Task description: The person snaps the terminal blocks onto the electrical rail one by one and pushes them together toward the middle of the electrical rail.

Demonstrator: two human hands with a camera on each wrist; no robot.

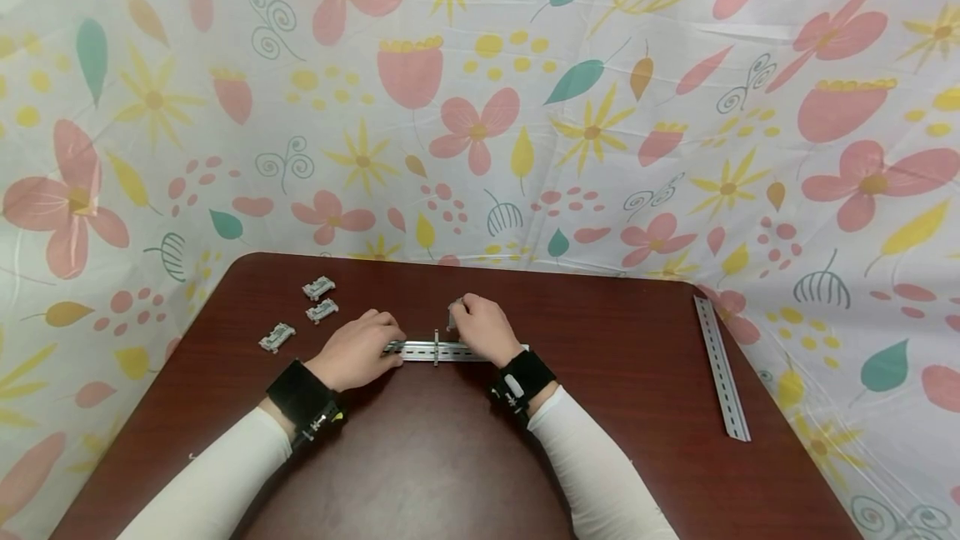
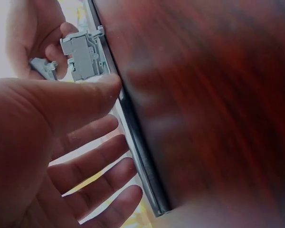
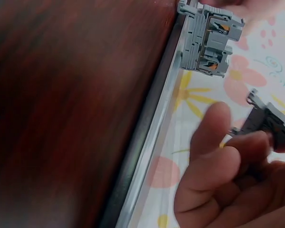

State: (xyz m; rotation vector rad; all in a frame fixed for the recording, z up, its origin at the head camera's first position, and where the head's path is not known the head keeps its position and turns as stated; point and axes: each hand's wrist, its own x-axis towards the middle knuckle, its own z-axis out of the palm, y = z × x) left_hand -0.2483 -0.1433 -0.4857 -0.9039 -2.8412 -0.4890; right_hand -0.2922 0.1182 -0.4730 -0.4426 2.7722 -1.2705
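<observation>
A slotted metal DIN rail [image 1: 413, 351] lies crosswise in front of the person, one grey terminal block [image 1: 437, 347] standing upright on it. My left hand [image 1: 363, 350] holds the rail's left part, with the thumb [image 2: 102, 90] along the near edge and the fingers at the far side. Over the right part, my right hand [image 1: 486, 328] grips a second grey terminal block [image 3: 266, 121], apart from the rail and just behind it. In the right wrist view the mounted block [image 3: 211, 40] shows orange parts in its side.
Several loose terminal blocks [image 1: 277, 337] lie at the table's left. Another slotted rail [image 1: 722, 368] lies along the right edge of the dark red-brown table [image 1: 630, 373]. A flower-patterned cloth [image 1: 480, 107] hangs behind the table.
</observation>
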